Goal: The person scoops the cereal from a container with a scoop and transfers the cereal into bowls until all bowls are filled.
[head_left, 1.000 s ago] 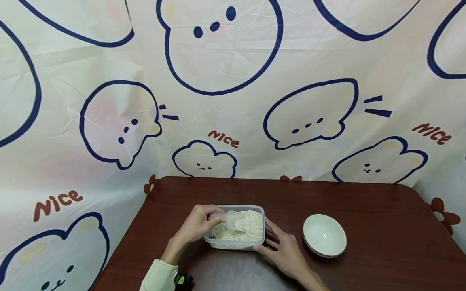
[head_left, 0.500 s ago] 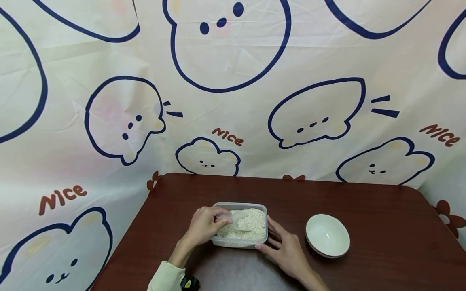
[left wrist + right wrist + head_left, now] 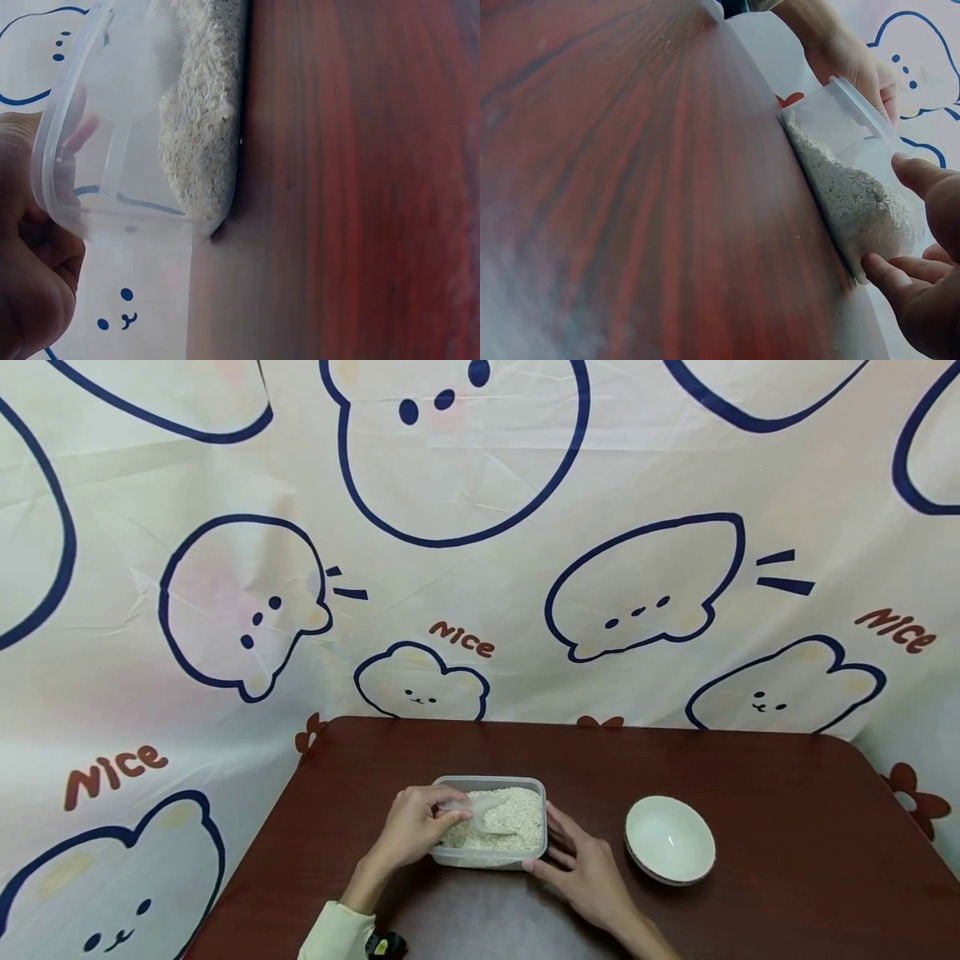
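Observation:
A clear rectangular plastic container [image 3: 487,860] of white rice [image 3: 517,814] stands on the table. My left hand [image 3: 416,827] reaches over its left end and pinches the handle of a translucent scoop [image 3: 491,817], whose bowl lies in the rice with grains in it. With thumb at the front corner and fingers along the right end wall, my right hand [image 3: 585,868] holds the container. The right wrist view shows that thumb and the fingers [image 3: 889,277] against the clear wall. In the left wrist view the rice is heaped behind the wall, and the scoop is hidden.
To the right of my right hand stands a white bowl [image 3: 670,839] with nothing visible inside. The dark red-brown wooden table [image 3: 787,827] ends at the back against a hanging cloth [image 3: 517,585] printed with cartoon bears. A black wristband [image 3: 386,945] shows beside my left sleeve.
The scoop has sunk lower into the rice and slid a little right, with more grains in its bowl. The container has straightened slightly. My right hand keeps its hold; the bowl is unmoved.

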The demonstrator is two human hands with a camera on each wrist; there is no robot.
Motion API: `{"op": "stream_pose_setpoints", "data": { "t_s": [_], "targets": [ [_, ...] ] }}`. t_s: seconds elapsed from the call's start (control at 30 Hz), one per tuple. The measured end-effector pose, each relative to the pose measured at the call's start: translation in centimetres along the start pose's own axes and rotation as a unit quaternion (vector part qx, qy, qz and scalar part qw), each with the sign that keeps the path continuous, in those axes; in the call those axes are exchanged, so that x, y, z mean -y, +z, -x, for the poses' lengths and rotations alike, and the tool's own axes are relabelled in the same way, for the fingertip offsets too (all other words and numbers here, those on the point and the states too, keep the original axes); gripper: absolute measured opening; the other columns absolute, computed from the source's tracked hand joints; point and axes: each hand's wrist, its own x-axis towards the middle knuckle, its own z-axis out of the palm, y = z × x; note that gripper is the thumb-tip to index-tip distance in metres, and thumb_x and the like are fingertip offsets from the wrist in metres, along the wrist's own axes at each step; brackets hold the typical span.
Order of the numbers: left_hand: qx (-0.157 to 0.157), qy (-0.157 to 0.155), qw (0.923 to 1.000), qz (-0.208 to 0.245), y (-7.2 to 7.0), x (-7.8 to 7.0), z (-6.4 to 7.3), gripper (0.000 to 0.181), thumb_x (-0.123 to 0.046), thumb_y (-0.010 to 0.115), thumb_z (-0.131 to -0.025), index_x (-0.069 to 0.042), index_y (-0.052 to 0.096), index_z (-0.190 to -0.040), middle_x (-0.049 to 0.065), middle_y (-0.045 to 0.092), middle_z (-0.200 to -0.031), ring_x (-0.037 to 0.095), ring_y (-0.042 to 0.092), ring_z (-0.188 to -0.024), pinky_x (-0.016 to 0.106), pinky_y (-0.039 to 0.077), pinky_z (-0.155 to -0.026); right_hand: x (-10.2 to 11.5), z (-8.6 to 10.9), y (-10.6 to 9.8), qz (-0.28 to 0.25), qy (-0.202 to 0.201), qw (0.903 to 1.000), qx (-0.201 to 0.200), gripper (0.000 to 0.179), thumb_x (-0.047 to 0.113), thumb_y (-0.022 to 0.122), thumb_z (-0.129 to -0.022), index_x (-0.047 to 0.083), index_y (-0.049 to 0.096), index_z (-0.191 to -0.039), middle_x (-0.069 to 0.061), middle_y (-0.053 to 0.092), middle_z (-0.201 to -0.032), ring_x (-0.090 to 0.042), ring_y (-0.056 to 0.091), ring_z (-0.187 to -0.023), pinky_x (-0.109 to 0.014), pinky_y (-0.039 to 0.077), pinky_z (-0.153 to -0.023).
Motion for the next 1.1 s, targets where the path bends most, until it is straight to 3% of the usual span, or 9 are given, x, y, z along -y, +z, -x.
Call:
{"op": "stream_pose_setpoints", "data": {
  "t_s": [0.2, 0.47, 0.77, 0.9, 1.1],
  "targets": [
    [0.018, -0.010, 0.9984, 0.053, -0.5, 0.0, 0.2, 0.010, -0.018, 0.085, -0.092, -0.015, 0.084, -0.101, -0.012, 0.049, -0.065, -0.002, 0.038, -0.055, 0.019, 0.036, -0.053, 0.3, 0.0, -0.1, 0.002, 0.002, 1.0000, 0.002, 0.092, 0.020, 0.095, -0.083, 0.009, 0.048, -0.161, -0.022, 0.059, -0.153, -0.034, 0.060, -0.141, -0.030, 0.059, -0.100],
    [0.004, 0.026, 0.9946, 0.100, -0.9, 0.1, 0.5, 0.009, -0.013, 0.084, -0.093, -0.009, 0.082, -0.100, -0.011, 0.049, -0.068, -0.003, 0.040, -0.057, 0.020, 0.038, -0.052, 0.5, -0.1, -0.1, 0.005, -0.012, 0.9999, 0.007, 0.090, 0.024, 0.093, -0.086, 0.006, 0.046, -0.161, -0.025, 0.059, -0.153, -0.038, 0.059, -0.142, -0.033, 0.058, -0.102],
    [-0.018, 0.032, 0.9934, 0.109, -1.0, 0.9, 0.8, 0.007, -0.014, 0.084, -0.093, -0.015, 0.081, -0.099, -0.011, 0.050, -0.070, -0.002, 0.040, -0.059, 0.020, 0.037, -0.053, 0.5, 0.1, -0.3, 0.010, 0.003, 0.9999, 0.008, 0.092, 0.024, 0.094, -0.084, 0.010, 0.046, -0.162, -0.021, 0.058, -0.155, -0.033, 0.059, -0.143, -0.031, 0.058, -0.103],
    [-0.036, 0.041, 0.9928, 0.106, -1.4, 1.3, 1.1, 0.009, -0.010, 0.084, -0.093, -0.013, 0.081, -0.100, -0.011, 0.050, -0.071, -0.003, 0.041, -0.061, 0.020, 0.038, -0.054, 0.5, 0.1, -0.4, 0.020, 0.009, 0.9997, 0.015, 0.092, 0.029, 0.093, -0.086, 0.012, 0.045, -0.163, -0.021, 0.059, -0.155, -0.035, 0.060, -0.142, -0.030, 0.058, -0.103],
    [-0.054, 0.030, 0.9930, 0.101, -2.3, 1.8, 1.7, 0.012, -0.008, 0.082, -0.094, -0.012, 0.081, -0.105, -0.011, 0.047, -0.069, -0.003, 0.040, -0.059, 0.021, 0.038, -0.052, 0.8, 0.1, -0.4, 0.022, 0.005, 0.9996, 0.019, 0.092, 0.030, 0.092, -0.087, 0.012, 0.044, -0.163, -0.022, 0.059, -0.155, -0.034, 0.061, -0.142, -0.031, 0.057, -0.104]
  ]
}}
